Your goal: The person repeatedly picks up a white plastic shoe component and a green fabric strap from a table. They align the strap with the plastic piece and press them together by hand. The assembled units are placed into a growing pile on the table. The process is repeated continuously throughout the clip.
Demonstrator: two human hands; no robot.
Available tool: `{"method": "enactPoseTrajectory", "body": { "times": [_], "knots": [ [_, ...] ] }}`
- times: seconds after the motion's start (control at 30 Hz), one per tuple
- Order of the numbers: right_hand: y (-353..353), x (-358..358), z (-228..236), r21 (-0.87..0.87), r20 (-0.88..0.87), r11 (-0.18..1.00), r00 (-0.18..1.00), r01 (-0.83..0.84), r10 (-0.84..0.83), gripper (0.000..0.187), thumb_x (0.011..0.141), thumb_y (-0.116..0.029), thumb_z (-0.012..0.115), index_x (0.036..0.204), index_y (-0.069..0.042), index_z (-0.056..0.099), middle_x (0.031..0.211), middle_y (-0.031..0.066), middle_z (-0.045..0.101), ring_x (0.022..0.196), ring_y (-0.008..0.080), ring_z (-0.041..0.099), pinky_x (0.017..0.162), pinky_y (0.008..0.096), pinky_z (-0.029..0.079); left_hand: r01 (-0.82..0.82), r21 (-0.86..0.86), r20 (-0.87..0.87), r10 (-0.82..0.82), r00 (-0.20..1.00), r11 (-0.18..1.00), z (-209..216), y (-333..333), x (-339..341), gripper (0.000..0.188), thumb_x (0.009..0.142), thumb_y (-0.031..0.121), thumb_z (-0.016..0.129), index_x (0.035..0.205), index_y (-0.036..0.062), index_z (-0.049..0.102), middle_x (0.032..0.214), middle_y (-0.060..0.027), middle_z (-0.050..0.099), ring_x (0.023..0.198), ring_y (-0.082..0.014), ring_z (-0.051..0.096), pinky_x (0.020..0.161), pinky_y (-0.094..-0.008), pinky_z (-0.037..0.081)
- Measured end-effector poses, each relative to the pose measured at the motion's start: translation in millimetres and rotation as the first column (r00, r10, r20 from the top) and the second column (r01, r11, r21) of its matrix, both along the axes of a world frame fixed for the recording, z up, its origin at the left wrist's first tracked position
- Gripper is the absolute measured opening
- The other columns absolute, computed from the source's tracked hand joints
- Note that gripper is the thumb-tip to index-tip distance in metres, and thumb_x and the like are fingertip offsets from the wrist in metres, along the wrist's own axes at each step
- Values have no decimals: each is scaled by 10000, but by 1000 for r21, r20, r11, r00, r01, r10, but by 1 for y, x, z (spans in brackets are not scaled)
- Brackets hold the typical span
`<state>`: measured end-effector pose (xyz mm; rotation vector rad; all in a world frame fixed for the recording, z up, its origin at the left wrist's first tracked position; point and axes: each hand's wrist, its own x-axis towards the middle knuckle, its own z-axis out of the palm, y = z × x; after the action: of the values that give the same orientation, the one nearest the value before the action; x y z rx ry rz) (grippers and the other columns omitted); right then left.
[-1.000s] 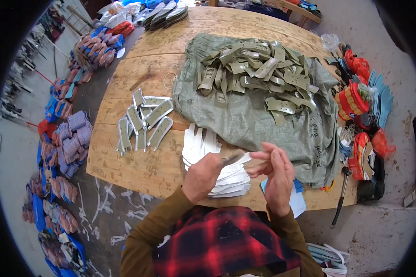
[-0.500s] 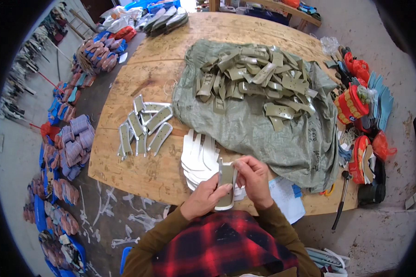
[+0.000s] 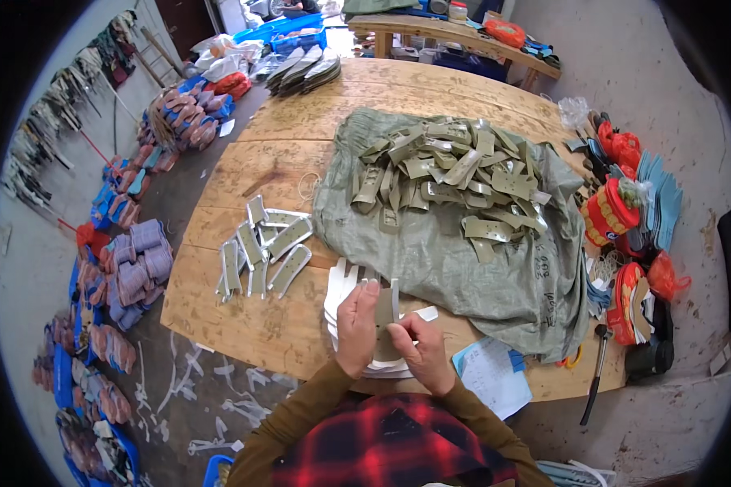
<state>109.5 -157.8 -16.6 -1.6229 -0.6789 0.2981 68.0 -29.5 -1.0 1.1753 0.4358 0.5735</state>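
Note:
Close to the table's near edge, an olive-green strip with white edging [image 3: 387, 312] stands upright between my two hands. My left hand [image 3: 356, 329] grips its left side, thumb pointing up. On the right side, lower down, my right hand [image 3: 425, 353] pinches the edge with thumb and curled fingers. White flat cut pieces [image 3: 333, 304] lie in a fanned stack beneath and behind my hands, partly hidden by them. Several white-edged olive strips [image 3: 291, 237] lie in a loose heap to the left. Farther off, a big pile of olive strips [image 3: 439, 166] rests on a green woven sack [image 3: 439, 268].
The wooden table [image 3: 211, 183] carries dark insoles [image 3: 304, 71] at its far left corner. Paper sheets [image 3: 491, 377] lie right of my hands, beside a hammer [image 3: 597, 373]. Red bags [image 3: 625, 304] crowd the right edge. Bundled soles [image 3: 138, 252] line the floor at left.
My left hand has moved up along the strip's left side, while my right hand has dropped from its upper edge to the lower right. The whole view has tilted upward.

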Motion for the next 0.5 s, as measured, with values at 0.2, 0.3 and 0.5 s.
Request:
{"method": "enactPoseTrajectory", "body": {
  "times": [0.2,0.3,0.5],
  "knots": [
    [-34,56,25,-121,-379,924,877,-362,294,237,889,-226,679,782,-17,641,634,-8,561,608,45,476,546,237,383,295,-136,-115,-310,944,946,-14,16,-17,278,911,205,670,1119,51,570,900,-33,585,762,-79,578,551,-214,482],
    [-46,64,38,-340,-278,770,840,-540,466,298,893,-267,676,742,-14,637,610,-5,536,590,59,456,531,251,366,473,-133,-112,-487,866,871,-2,41,-23,569,792,135,783,1272,66,486,998,-84,579,815,-134,621,611,-238,550],
    [-42,44,39,115,-638,791,566,-601,522,187,893,-175,682,969,-58,558,731,-37,581,675,23,518,582,208,394,776,-209,-296,-795,530,595,20,34,-31,218,925,132,655,1068,53,510,736,-6,612,513,-59,561,440,-189,454]
  ]
}}
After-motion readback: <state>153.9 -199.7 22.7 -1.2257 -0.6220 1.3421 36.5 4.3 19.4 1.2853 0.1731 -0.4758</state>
